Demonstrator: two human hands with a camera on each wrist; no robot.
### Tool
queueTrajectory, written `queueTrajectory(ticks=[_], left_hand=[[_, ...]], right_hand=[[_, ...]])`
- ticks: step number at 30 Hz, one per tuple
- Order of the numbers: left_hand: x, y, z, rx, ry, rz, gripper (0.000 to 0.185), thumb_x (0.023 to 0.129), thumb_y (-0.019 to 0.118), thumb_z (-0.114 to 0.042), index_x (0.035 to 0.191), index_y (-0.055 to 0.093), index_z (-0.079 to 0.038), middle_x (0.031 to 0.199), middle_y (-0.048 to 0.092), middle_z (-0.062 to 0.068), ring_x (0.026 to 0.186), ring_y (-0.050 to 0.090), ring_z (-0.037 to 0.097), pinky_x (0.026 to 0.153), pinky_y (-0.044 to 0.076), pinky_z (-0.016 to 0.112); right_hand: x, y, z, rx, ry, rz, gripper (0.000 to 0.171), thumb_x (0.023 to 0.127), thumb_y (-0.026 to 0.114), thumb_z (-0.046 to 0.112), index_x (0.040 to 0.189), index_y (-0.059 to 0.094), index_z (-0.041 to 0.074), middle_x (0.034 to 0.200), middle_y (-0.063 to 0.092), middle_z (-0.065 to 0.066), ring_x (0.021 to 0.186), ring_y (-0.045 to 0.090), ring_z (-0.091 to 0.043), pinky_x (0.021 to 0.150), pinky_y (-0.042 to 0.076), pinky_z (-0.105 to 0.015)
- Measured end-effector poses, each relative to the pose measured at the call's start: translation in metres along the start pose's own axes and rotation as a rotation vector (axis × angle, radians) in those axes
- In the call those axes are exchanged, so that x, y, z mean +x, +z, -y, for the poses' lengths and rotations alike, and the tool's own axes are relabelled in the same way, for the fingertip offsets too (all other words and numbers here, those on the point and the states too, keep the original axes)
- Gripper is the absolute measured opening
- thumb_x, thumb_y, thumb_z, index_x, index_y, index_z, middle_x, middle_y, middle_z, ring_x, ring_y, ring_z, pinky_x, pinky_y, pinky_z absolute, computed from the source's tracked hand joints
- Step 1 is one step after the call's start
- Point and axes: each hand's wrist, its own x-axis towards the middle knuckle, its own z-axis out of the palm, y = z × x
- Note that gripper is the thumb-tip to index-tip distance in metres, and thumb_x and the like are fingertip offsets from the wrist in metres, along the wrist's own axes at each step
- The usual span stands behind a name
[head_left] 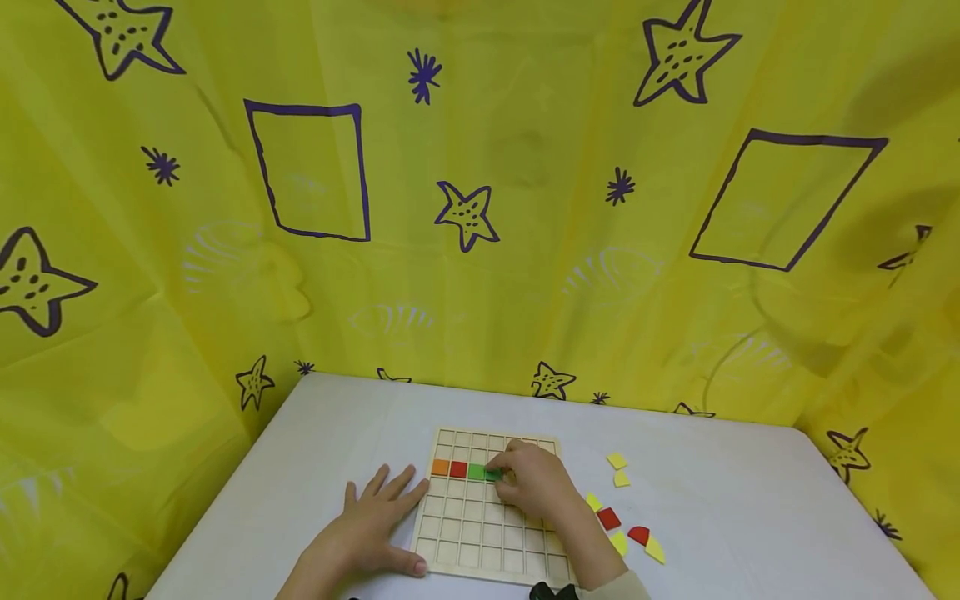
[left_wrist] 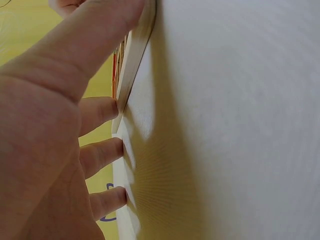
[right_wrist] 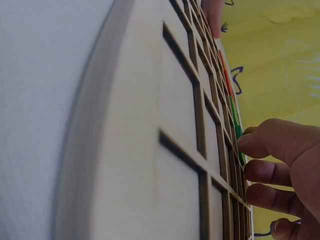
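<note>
Head view: right hand (head_left: 536,481) fingers pinch green tile (head_left: 492,474); left hand (head_left: 375,521) fingers spread.

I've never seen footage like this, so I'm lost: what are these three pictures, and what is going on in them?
No machine here: a person works with bare hands and wears three cameras. The wide picture comes from the head, looking down at a white table walled by yellow star-printed cloth. The other two come from the wrists, so they look sideways and very close.

On the table lies a wooden grid board. One row holds an orange tile, a red tile and a green tile. The left hand lies flat, fingers straight, against the board's left edge. The right hand pinches a darker green piece at the next cell. Loose yellow and red pieces lie to the board's right.
</note>
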Motion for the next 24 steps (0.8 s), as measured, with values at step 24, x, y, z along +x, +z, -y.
queueTrajectory(ticks=[24], left_hand=[[0.002,0.002,0.000,0.006,0.002,0.007,0.105,0.052,0.058,-0.076,0.140,0.030,-0.028,0.149,0.022,0.004,0.137,0.008,0.040,0.093,-0.001,0.074]], right_hand=[[-0.045,-0.028,-0.034,-0.054,0.138,-0.122,0.025,0.073,0.063,0.024,0.097,0.066,0.029,0.093,0.059,0.014,0.088,0.054,-0.008,0.075,0.045,-0.031]])
